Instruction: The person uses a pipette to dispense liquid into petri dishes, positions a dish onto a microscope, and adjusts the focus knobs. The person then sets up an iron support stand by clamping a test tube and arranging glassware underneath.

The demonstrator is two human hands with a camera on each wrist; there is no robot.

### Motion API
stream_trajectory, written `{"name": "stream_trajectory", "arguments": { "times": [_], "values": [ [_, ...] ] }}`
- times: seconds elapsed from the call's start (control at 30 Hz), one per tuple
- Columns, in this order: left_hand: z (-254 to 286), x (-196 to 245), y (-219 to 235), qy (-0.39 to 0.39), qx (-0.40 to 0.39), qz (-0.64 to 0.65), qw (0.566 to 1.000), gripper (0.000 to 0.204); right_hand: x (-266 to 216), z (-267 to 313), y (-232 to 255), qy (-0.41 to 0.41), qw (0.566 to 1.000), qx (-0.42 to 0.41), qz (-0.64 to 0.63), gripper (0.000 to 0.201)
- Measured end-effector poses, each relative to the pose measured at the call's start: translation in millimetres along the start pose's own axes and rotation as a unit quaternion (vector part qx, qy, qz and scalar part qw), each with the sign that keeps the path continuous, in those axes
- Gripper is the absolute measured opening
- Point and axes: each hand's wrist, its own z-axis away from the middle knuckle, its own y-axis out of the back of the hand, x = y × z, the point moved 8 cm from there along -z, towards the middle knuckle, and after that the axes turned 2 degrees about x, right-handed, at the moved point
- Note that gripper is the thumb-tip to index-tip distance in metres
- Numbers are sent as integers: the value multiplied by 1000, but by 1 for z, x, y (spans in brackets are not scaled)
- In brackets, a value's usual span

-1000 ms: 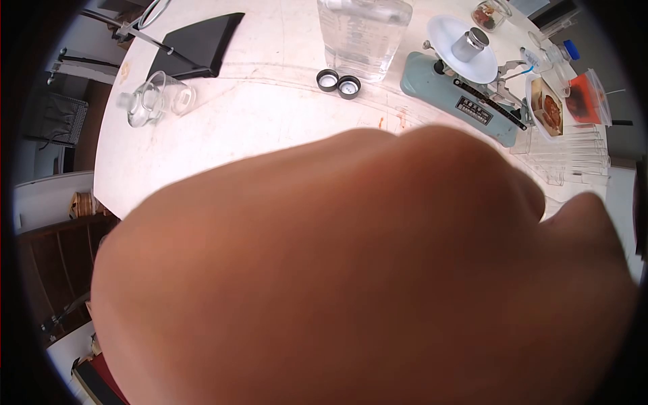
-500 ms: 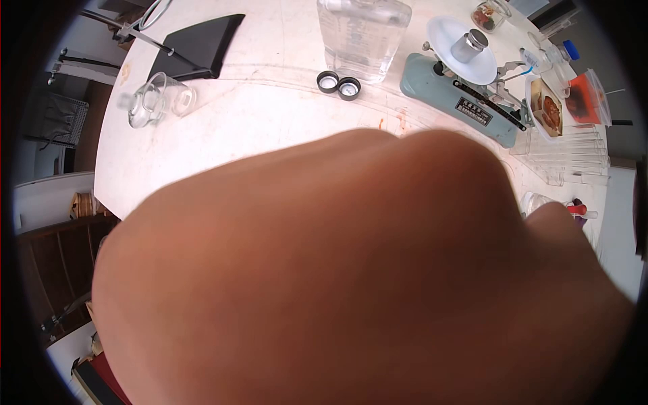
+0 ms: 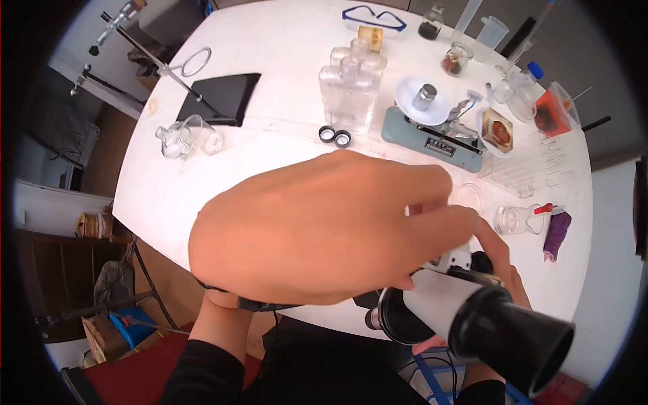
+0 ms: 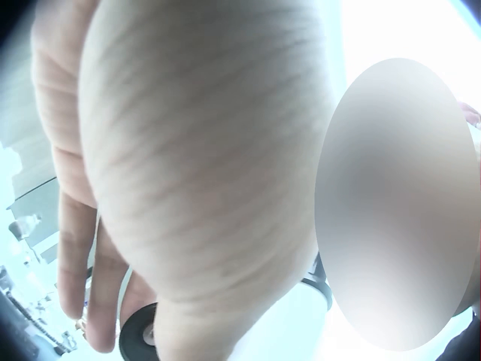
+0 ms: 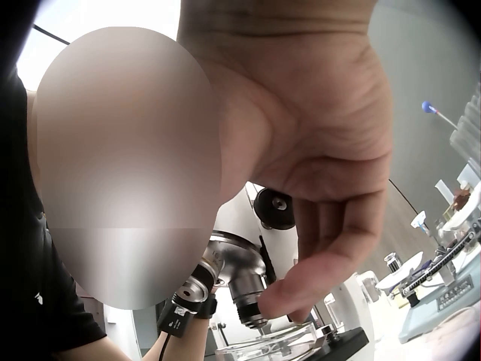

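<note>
In the head view my left hand (image 3: 324, 229) lies over the top of a white microscope (image 3: 442, 297) with a black eyepiece (image 3: 520, 341). Its long fingers hang down in the left wrist view, close beside a black round knob (image 4: 135, 335). My right hand (image 3: 498, 253) is at the microscope's right side, partly hidden behind the tube. From the right wrist, the right hand's (image 5: 316, 165) fingers bend inward, one fingertip right at an objective lens (image 5: 246, 297). Another black knob (image 5: 274, 209) shows below the palm. I cannot tell how firmly either hand grips.
A blue balance (image 3: 432, 138), a clear bottle (image 3: 349, 94) and black caps (image 3: 327, 133) stand beyond the hands. To the right are test tubes (image 3: 533, 165), a beaker (image 3: 516, 219) and a purple bundle (image 3: 557, 236). A black stand base (image 3: 223, 101) and glassware (image 3: 177, 140) are left.
The head view has pulled back. My left hand filled most of it before; now the microscope, the right hand and both forearms show. More of the table has come into view.
</note>
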Motion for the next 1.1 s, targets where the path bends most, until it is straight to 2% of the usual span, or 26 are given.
{"name": "stream_trajectory", "arguments": {
  "times": [0.07, 0.1, 0.13, 0.2, 0.23, 0.27, 0.33, 0.37, 0.4, 0.47, 0.5, 0.57, 0.6, 0.67, 0.73, 0.77, 0.87, 0.93, 1.0, 1.1],
  "values": [
    [0, 5, 3, -8, -15, 18, 1000, 50, -5, 1, 4, -6, 1000, -30, 8, 93],
    [-1, 8, 6, -9, -19, 21, 1000, 51, -8, 2, 3, 19, 1000, -17, 10, 98],
    [-1, 12, 7, -11, -24, 20, 999, 52, -4, 0, 1, 24, 997, -66, -37, 106],
    [1, 19, 3, -33, -18, 10, 999, 52, 9, 8, 2, -86, 988, -118, -56, 125],
    [1, 24, 5, -42, 6, 13, 999, 52, -4, 5, 7, -5, 996, -83, -19, 122],
    [2, 29, 7, -51, 29, 18, 998, 52, -4, 5, 10, -2, 997, -75, -22, 122],
    [1, 35, 5, -49, 22, 4, 999, 53, -9, 9, 3, 30, 988, -148, -16, 111],
    [1, 35, 5, -34, 35, 7, 999, 55, -14, 10, 7, 36, 989, -135, -38, 103],
    [1, 35, 5, -18, 50, 10, 999, 58, -15, 11, 10, 41, 990, -127, -40, 103],
    [1, 38, -1, -18, 50, 2, 999, 61, -18, 13, 13, 74, 989, -110, -65, 95],
    [3, 36, -1, 11, 68, 23, 997, 60, -21, 15, 17, 95, 989, -92, -68, 87],
    [8, 32, -2, 57, 101, 52, 992, 61, -20, 16, 20, 101, 988, -81, -85, 85],
    [10, 31, -6, 59, 95, 50, 992, 61, -19, 16, 22, 108, 987, -76, -96, 83],
    [15, 29, -4, 57, 134, 33, 989, 62, -17, 17, 25, 108, 986, -65, -108, 75],
    [17, 28, -7, 70, 125, 43, 989, 62, -16, 17, 37, 150, 984, -4, -92, 67],
    [18, 27, -7, 73, 134, 41, 987, 61, -11, 16, 40, 160, 981, 19, -106, 54],
    [20, 27, -10, 83, 134, 44, 987, 58, 6, 11, 42, 130, 980, 28, -148, 56],
    [22, 26, -11, 116, 135, 53, 983, 55, 8, 9, 39, 152, 980, 35, -124, 55],
    [22, 27, -14, 115, 140, 66, 981, 54, 8, 5, 26, 138, 985, -18, -100, 55],
    [22, 31, -16, 121, 134, 72, 981, 55, 13, 1, 14, 143, 984, -48, -92, 56]
  ]
}}
